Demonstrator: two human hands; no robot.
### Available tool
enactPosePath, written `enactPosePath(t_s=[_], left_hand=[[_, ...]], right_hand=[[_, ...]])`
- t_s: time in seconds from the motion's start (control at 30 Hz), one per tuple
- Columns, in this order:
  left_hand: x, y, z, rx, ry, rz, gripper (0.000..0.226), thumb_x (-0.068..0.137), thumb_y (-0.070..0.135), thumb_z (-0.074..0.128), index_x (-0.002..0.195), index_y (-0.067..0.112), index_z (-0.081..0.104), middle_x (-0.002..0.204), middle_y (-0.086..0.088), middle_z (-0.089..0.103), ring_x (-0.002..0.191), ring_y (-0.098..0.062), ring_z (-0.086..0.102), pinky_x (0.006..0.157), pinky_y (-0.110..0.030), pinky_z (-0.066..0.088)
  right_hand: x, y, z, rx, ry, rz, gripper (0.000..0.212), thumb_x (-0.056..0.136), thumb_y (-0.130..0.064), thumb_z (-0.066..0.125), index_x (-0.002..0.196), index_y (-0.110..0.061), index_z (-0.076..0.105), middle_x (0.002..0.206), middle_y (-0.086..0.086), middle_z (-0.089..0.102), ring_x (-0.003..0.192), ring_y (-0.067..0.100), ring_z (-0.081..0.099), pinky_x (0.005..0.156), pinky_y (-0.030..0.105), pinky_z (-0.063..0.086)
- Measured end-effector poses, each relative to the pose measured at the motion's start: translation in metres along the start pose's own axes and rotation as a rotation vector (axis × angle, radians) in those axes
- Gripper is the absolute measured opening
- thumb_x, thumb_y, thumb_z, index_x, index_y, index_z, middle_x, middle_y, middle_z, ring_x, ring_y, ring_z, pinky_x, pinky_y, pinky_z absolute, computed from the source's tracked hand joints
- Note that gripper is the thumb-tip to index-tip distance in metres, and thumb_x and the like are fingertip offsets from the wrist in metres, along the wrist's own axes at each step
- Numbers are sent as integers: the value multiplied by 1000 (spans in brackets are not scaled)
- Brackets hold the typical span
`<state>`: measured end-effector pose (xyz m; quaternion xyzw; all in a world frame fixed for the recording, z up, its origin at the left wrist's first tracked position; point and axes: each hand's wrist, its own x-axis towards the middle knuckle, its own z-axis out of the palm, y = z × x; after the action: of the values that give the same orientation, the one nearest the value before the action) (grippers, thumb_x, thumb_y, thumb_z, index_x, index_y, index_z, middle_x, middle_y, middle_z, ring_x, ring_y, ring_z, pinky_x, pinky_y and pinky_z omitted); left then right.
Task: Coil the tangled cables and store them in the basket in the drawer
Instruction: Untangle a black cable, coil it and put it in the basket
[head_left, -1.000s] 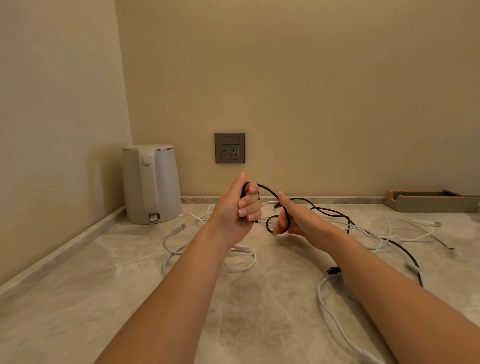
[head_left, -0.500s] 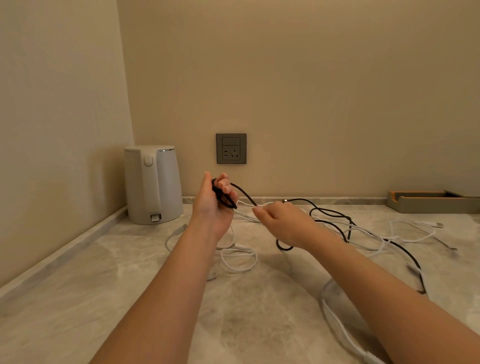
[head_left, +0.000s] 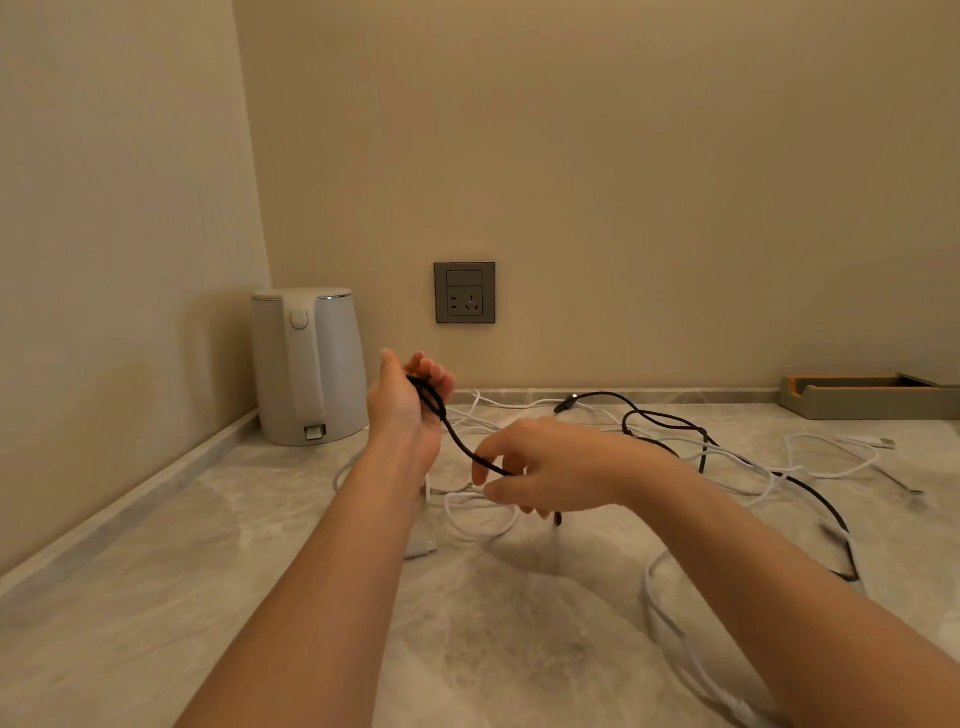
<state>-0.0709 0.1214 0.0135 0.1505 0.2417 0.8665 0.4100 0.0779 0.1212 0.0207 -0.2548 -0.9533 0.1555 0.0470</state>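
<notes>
Left hand (head_left: 410, 410), right hand (head_left: 545, 467) — black cable (head_left: 462, 441) between.

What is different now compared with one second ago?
The left hand, gripping loops of the black cable, moved left. The right hand dropped lower and pinches the cable farther along. The white cables, kettle and tray stayed in place.

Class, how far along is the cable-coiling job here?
Done: a few black cable loops in the left hand. In hand: the right hand pinches that cable further along. Left: its tail and the white cables lie loose on the counter; no basket shows.
</notes>
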Motion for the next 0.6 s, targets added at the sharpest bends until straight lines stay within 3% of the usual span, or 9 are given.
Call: enactPosePath(t_s=[0.07, 0.17, 0.33, 0.47, 0.6], left_hand=[[-3, -4, 1, 98, -4, 22, 43, 104, 35, 30, 76, 9, 51, 40, 5, 50, 34, -4, 49, 41, -17, 47], [-5, -9, 1, 299, -19, 84, 44, 104, 35, 29, 76, 9, 51, 40, 6, 50, 34, -5, 50, 41, -19, 48], [-5, -17, -2, 612, -119, 141, 45, 105, 34, 26, 77, 7, 51, 39, 7, 53, 36, -5, 53, 40, -18, 45], [-14, -24, -1, 885, -276, -11, 50, 104, 37, 28, 74, 7, 55, 44, 2, 56, 42, -9, 54, 45, -22, 48], [-28, -26, 1, 920, -480, -205, 56, 102, 46, 26, 75, 6, 55, 49, -1, 52, 41, -11, 52, 44, -23, 46]], right_hand=[[-4, 3, -5, 58, -6, -11, 13, 94, -19, 50, 95, -13, 61, 66, -1, 61, 55, 13, 57, 57, 22, 49], [-8, 4, -11, -24, 67, -48, 16, 95, -20, 50, 91, -14, 64, 61, -5, 56, 56, 8, 50, 58, 22, 43], [-7, 5, -13, -309, 333, -68, 23, 96, -29, 47, 95, -19, 68, 75, -3, 60, 70, 21, 51, 65, 35, 44], [-9, 11, -15, -344, 528, -98, 18, 94, -31, 50, 87, -26, 66, 72, -6, 57, 71, 23, 53, 61, 36, 44], [-5, 25, -18, -263, 681, -70, 10, 90, -37, 57, 87, -31, 65, 71, -10, 58, 69, 14, 53, 60, 31, 42]])
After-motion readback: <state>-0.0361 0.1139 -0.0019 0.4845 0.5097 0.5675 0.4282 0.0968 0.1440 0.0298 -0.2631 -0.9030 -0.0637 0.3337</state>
